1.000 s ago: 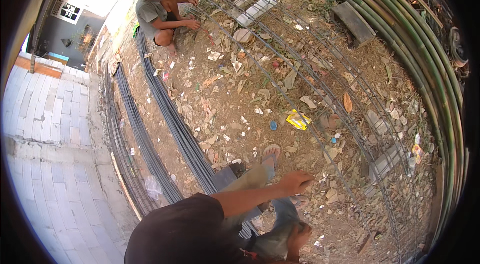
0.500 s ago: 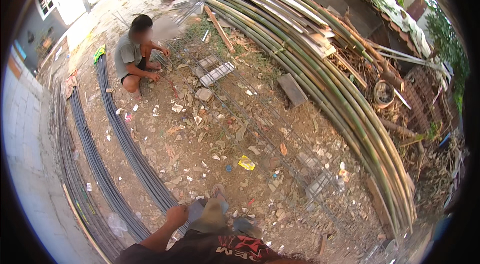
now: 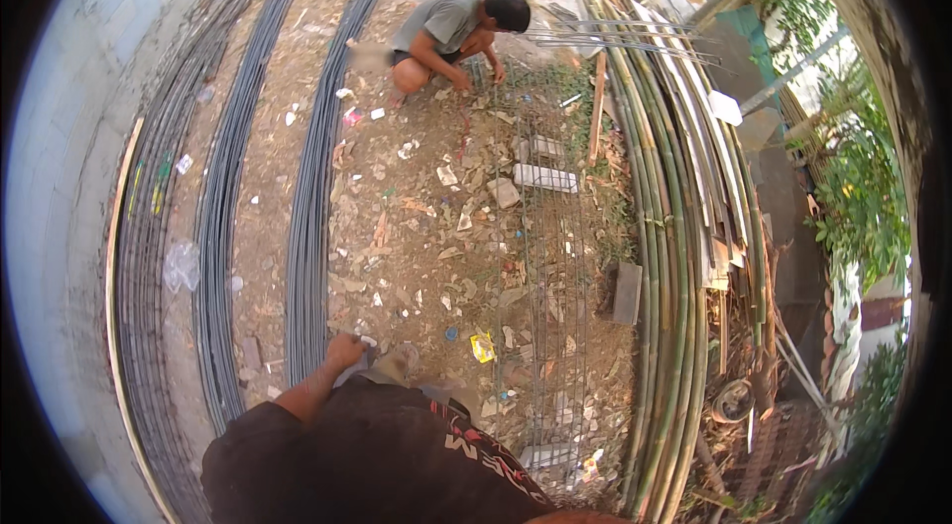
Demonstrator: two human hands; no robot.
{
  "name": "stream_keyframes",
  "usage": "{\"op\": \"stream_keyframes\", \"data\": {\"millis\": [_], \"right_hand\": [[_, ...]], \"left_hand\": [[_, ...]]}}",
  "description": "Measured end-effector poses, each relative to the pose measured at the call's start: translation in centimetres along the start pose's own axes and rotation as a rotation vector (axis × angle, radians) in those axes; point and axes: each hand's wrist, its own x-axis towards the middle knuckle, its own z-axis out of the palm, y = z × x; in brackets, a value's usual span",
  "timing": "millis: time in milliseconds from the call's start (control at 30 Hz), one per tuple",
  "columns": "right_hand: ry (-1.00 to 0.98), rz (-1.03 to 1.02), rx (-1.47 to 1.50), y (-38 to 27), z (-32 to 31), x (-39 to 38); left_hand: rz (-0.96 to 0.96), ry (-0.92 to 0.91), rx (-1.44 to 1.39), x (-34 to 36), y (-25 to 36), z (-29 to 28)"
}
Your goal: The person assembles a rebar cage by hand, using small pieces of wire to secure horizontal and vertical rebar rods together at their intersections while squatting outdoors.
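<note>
One hand shows, the left hand [image 3: 344,350], now at lower centre-left, curled beside the rebar bundle [image 3: 309,227]; whether it grips a bar I cannot tell. The right hand, stretched out a second ago, is hidden. The view has swung; a crouching person [image 3: 446,33] sits top centre.
</note>
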Motion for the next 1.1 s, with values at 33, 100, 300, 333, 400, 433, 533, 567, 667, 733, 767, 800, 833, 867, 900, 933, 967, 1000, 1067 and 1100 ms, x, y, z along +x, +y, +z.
{"op": "stream_keyframes", "data": {"millis": [33,100,300,333,400,433,533,567,667,733,767,800,833,867,900,933,967,1000,1067,1100], "right_hand": [[-0.022,0.004,-0.018,-1.0,-0.4,0.2],[-0.064,0.024,-0.046,-2.5,-0.7,1.2],[-0.148,0.192,-0.081,-3.7,2.5,4.8],[-0.156,0.242,-0.081,-3.5,3.2,5.0],[-0.167,0.336,-0.080,-2.9,4.6,5.6],[-0.170,0.382,-0.079,-2.7,5.3,6.0],[-0.211,0.486,-0.082,-2.4,7.2,6.6],[-0.201,0.513,-0.094,-2.8,7.0,6.7],[-0.110,0.470,-0.171,-9.0,3.9,9.9],[-0.070,0.271,-0.196,-17.8,2.7,15.7],[-0.029,0.103,-0.174,-24.9,4.7,18.2],[-0.055,0.024,-0.165,-31.3,7.0,20.2],[0.022,-0.016,-0.198,-37.2,9.5,21.1],[0.008,-0.054,-0.182,-41.4,11.4,23.2],[-0.014,-0.099,-0.170,-45.1,12.9,24.9],[-0.039,-0.142,-0.214,-48.2,14.8,26.4],[-0.133,-0.161,-0.213,-50.7,17.5,27.6],[-0.222,-0.174,-0.210,-52.9,20.2,28.5],[-0.301,-0.176,-0.264,-55.9,25.8,28.0],[-0.348,-0.142,-0.284,-55.8,28.0,28.5]], "left_hand": [[0.032,0.015,-0.091,0.3,1.7,-0.7],[0.036,0.014,-0.147,0.9,4.0,-2.8],[-0.019,-0.335,0.252,1.9,2.8,-5.7],[-0.041,-0.291,0.277,1.4,2.1,-5.4],[-0.123,-0.203,0.218,1.9,1.0,-5.4],[-0.184,-0.165,0.134,2.8,0.5,-5.5],[-0.173,0.018,0.132,4.7,-2.0,-8.2],[-0.167,-0.082,0.048,5.0,-0.5,-10.6],[-0.327,0.349,-0.158,4.2,-1.5,-10.9],[-0.482,0.335,-0.279,1.9,0.8,-11.6],[-0.523,0.280,-0.274,0.7,0.1,-11.0],[-0.570,0.240,-0.243,-1.1,-0.5,-11.2],[-0.529,0.213,-0.376,-2.6,-4.9,-9.3],[-0.571,0.133,-0.387,-3.1,-5.5,-8.2],[-0.636,0.070,-0.399,-3.6,-5.2,-7.8],[-0.705,0.024,-0.439,-4.1,-4.7,-6.9],[-0.748,-0.015,-0.482,-3.2,-3.8,-7.0],[-0.779,-0.047,-0.512,-2.4,-2.9,-7.4],[-0.796,-0.072,-0.570,1.2,-1.8,-10.7],[-0.790,-0.080,-0.586,3.1,-1.6,-13.3]]}}
